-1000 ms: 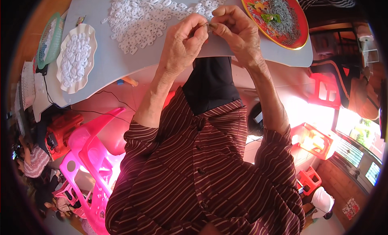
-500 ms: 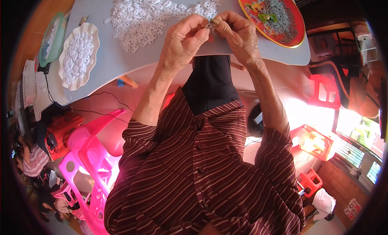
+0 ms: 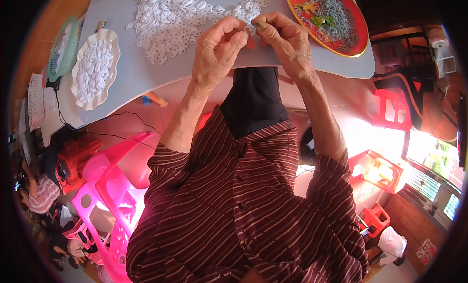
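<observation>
Both my hands meet above the near edge of the grey table (image 3: 127, 83), thumbs and fingers pinched. My left hand (image 3: 219, 51) has its fingertips closed close to a small white piece, but whether it grips that piece cannot be made out. Facing it, my right hand (image 3: 285, 42) pinches something too small to name. Just beyond them spreads a pile of small white plastic pieces with holes (image 3: 168, 27). Nearest my right hand, a red plate with a yellow rim (image 3: 353, 51) bears many small grey metal parts and a few yellow and green bits.
At the table's left, a scalloped cream dish (image 3: 113, 64) holds white oval pieces, beside a green basket (image 3: 73, 51). Below stand a pink plastic chair (image 3: 105, 185) and a red stool (image 3: 392, 107). A black cable (image 3: 58, 105) hangs at the left. Other people sit farther off.
My fingertips have drawn slightly apart, the left hand shifting a little to the left. The white piece that showed between them is harder to make out. Dishes and pile stay put.
</observation>
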`<state>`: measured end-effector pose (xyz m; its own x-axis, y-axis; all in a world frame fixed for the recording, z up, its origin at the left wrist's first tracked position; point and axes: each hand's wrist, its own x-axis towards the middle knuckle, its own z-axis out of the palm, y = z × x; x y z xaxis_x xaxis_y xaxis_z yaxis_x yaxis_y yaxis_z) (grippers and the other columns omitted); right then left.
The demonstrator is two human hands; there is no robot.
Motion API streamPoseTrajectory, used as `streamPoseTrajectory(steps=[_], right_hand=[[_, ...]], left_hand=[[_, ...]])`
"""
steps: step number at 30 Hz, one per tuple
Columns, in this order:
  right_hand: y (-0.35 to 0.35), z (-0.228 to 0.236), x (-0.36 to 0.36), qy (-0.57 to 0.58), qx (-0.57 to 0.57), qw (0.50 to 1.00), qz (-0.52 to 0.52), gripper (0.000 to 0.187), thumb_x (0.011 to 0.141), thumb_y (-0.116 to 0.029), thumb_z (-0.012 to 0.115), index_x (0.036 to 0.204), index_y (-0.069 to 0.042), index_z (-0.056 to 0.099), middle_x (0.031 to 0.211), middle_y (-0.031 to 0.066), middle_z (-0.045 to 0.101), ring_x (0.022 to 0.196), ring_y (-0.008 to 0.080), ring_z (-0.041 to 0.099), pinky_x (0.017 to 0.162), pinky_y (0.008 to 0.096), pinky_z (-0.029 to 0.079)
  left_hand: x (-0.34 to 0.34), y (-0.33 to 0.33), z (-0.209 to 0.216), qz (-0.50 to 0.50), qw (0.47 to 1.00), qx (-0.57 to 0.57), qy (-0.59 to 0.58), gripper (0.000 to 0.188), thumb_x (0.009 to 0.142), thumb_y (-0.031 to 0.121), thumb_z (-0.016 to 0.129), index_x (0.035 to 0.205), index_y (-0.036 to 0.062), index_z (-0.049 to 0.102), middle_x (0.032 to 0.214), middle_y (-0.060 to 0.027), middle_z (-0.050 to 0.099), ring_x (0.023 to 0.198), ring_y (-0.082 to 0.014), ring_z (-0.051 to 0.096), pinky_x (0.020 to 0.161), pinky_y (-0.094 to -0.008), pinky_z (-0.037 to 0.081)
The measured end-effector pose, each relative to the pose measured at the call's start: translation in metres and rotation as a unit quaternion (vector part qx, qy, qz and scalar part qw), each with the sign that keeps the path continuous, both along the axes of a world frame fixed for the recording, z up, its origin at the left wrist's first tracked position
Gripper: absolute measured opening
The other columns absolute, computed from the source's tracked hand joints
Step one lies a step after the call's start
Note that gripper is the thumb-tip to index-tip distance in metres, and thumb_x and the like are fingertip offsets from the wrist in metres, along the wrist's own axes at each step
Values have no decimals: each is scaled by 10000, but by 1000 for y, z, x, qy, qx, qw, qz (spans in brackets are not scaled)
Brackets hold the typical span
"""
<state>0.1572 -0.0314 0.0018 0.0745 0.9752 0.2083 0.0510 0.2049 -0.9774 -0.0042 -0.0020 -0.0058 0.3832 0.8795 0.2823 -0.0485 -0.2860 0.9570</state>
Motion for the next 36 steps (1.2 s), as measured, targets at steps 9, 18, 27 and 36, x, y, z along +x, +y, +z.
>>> streamPoseTrajectory(steps=[9,18,27,36], right_hand=[[-3,2,-4,-38,-20,999,-22,128,859,-126,641,873,1,656,716,-18,624,675,22,497,605,182,419],[-2,-3,-6,41,20,999,26,152,873,-130,624,924,12,604,777,9,625,715,51,530,655,197,439],[-3,0,-3,52,2,998,28,152,889,-132,600,917,15,574,804,28,634,710,66,532,663,207,448],[-3,-1,-6,44,26,999,11,130,878,-124,615,916,1,615,777,-12,604,711,44,515,662,192,436]], left_hand=[[1,0,-2,-7,1000,4,-19,58,852,43,567,887,-3,566,731,-8,572,681,-58,518,613,-207,434],[-8,9,17,46,989,119,75,73,841,59,575,901,17,576,753,-25,598,686,-91,544,618,-243,450],[-50,87,27,131,784,410,447,190,771,135,639,952,76,640,1032,-96,551,996,-290,462,898,-379,369],[-42,103,22,58,878,345,325,168,797,125,621,950,60,641,932,-58,594,900,-242,530,822,-342,413]])
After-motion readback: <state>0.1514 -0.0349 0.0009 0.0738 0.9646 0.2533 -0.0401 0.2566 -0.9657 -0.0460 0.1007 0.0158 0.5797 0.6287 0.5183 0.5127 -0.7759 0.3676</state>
